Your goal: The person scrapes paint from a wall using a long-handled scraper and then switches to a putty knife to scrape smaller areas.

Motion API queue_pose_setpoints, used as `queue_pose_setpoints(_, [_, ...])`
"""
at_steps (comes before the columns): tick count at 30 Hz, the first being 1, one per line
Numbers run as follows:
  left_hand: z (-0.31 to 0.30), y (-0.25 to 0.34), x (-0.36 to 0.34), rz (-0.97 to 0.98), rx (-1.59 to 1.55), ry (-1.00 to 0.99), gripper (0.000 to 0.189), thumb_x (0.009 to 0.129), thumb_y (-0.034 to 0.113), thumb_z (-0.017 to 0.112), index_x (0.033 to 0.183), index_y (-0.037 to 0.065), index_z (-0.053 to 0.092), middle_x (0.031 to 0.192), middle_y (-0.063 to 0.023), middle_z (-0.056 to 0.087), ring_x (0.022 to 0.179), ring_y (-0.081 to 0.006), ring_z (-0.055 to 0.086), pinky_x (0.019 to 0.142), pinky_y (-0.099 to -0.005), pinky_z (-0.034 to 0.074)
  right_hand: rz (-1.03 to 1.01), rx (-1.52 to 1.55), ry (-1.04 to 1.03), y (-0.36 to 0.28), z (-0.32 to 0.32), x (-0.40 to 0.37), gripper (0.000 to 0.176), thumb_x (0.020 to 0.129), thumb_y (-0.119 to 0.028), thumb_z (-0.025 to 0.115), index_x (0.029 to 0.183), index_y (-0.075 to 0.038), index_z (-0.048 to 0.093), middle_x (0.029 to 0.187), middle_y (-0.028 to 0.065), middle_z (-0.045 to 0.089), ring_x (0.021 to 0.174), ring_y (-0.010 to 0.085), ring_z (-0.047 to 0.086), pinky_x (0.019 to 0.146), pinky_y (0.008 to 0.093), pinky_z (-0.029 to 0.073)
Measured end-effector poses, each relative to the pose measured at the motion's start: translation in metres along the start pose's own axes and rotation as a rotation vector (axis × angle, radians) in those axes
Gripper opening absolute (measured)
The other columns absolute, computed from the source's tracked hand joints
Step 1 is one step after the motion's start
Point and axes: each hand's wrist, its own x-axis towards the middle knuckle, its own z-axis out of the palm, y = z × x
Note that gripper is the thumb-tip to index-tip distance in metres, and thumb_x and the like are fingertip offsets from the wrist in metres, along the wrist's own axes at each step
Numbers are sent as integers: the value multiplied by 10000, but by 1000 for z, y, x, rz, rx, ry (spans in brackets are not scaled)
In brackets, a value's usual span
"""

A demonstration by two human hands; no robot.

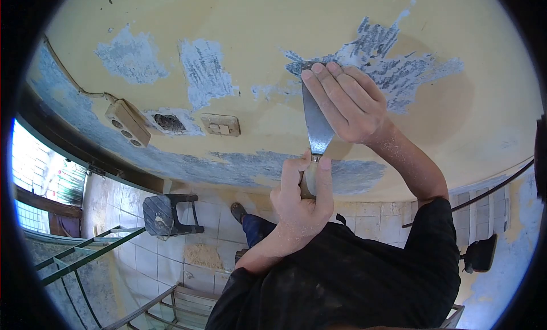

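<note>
My left hand [301,202] is closed around the handle of a wide scraper [317,116], with its thumb along the handle near the metal collar. The blade points up the yellow wall, and its edge meets a scraped patch [376,59] of bare grey-white plaster. Flat across the upper right part of the blade lies my right hand [354,105], fingers stretched out and together. Those fingers hide part of the blade's edge. Pale dust clings to both forearms.
Two more scraped patches, a socket strip [126,124], a wall hole [170,123] and a switch [220,125] are on the wall to the left. Below stand a black stool [165,215] and a green metal ladder [91,256] on the tiled floor. A cable [478,196] runs at right.
</note>
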Motion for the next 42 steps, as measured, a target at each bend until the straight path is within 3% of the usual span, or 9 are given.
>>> queue_pose_setpoints(2, [-3,5,1,-74,5,-48,164,996,52,650,1009,-16,501,856,-94,671,825,-51,505,685,-215,435,-12,-3,3,1,1,1,398,700,-20,744,1093,41,752,1017,107,715,938,210,660,863,319,563])
queue_pose_setpoints(18, [-4,-5,9,-32,47,-39,187,977,31,669,988,-4,485,824,-30,590,784,-43,480,669,-194,404,-83,-19,30,9,9,15,291,770,-25,744,1058,-6,781,1005,100,740,914,200,688,801,318,588])
queue_pose_setpoints(20, [2,-13,11,75,9,71,203,947,60,717,956,-18,530,675,-77,573,584,-37,466,506,-213,383,-98,-32,27,10,8,15,293,770,-22,741,1060,-6,779,1001,96,737,913,201,688,809,321,585])
queue_pose_setpoints(21, [3,-11,12,74,9,64,203,947,60,717,956,-18,530,675,-77,573,584,-37,466,506,-213,383,-89,-20,15,9,8,16,311,762,-36,744,1070,-8,776,1004,93,735,923,203,688,816,324,583])
queue_pose_setpoints(30, [-8,25,-2,97,42,38,193,972,82,690,1034,-20,538,758,-159,663,679,-95,607,586,-266,486,55,40,43,-3,-20,16,393,718,-83,724,1101,-6,762,1079,98,723,996,238,689,843,356,592])
queue_pose_setpoints(32, [-9,16,-8,-29,-16,-6,198,981,94,683,1043,-18,533,776,-176,668,696,-83,581,595,-272,486,65,59,-4,-7,-17,7,397,721,-77,715,1110,-5,758,1097,103,721,1005,245,689,848,361,593])
queue_pose_setpoints(33, [-9,16,-9,-29,-12,-2,198,981,94,683,1043,-18,533,776,-176,668,696,-83,581,595,-272,486,67,95,-45,-10,-16,3,399,724,-76,709,1112,13,739,1090,111,703,1027,249,670,865,358,579])
queue_pose_setpoints(35, [-10,17,-13,-161,-39,-59,140,1010,38,623,1061,-25,510,969,-85,647,927,-73,536,804,-235,459,71,138,-85,-12,-16,-1,402,726,-75,703,1114,31,720,1083,119,685,1048,253,651,883,355,564])
queue_pose_setpoints(42, [-4,11,-4,-128,-66,-25,132,1011,32,619,1058,-25,511,977,-84,647,927,-73,530,798,-234,457,21,115,-70,-5,-5,7,408,704,-42,713,1098,61,714,1040,123,676,1015,250,653,875,354,565])
